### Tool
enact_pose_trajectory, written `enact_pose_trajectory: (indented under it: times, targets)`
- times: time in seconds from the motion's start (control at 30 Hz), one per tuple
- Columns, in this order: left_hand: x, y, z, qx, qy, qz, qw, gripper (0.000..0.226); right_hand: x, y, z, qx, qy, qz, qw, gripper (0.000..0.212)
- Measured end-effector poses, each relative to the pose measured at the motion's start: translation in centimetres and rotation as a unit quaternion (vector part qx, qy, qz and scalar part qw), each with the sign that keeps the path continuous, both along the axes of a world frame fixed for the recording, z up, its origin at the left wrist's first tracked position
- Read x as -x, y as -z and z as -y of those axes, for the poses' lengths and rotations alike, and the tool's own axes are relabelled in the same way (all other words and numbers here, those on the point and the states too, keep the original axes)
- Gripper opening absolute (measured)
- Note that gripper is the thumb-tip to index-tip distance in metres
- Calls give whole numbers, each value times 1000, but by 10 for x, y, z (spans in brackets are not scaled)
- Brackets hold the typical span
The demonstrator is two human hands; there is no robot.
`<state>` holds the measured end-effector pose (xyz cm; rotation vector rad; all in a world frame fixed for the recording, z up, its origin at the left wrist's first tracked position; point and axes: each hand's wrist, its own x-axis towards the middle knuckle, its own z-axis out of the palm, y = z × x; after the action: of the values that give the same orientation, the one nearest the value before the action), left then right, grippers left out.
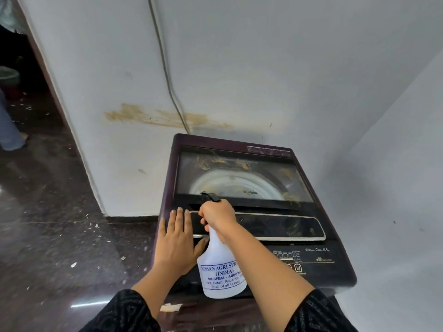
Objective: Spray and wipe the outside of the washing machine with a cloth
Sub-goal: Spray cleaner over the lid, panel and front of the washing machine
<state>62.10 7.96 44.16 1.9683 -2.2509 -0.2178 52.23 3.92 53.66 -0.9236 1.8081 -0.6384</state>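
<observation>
Spraying the stained washer top
Left hand (176,243) lies flat, fingers straight, on the washing machine (169,188); right hand (217,215) grips the spray bottle (221,269) by its neck, nozzle toward the smeared glass lid (239,178) (no cloth visible); overspray may run onto the control panel (287,257)

The dark purple plastic washing machine top (340,271) looks smooth and glossy, and its clear glass lid (239,180) is dulled by crusty yellowish-brown smears (215,162). The translucent white plastic spray bottle (217,255) is smooth and faintly matt, with a printed white label (223,276). The white painted wall (263,68) is matt and stained, and the dark stone floor (60,236) is polished and reflective.
</observation>
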Motion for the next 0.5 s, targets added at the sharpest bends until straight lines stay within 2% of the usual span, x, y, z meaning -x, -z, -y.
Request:
enact_pose_trajectory:
  times: [0.07, 0.17, 0.3, 0.5]
  targets:
    - [4, 0, -5, -7, 4, -1, 1000, 85, 12, 2, -8, 17, 25, -7, 1000, 20]
    - [17, -2, -15, -10, 28, -2, 1000, 84, 44, 1, -20, 50, 87, -26, 995, 14]
    - [41, -1, -33, 2, 60, 14, 998, 84, 106, -3, -41, 72, 163, -46, 983, 22]
    - [87, 8, -68, -7, 70, 36, 997, 80, 196, -13, -86, 87, 211, -121, 966, 10]
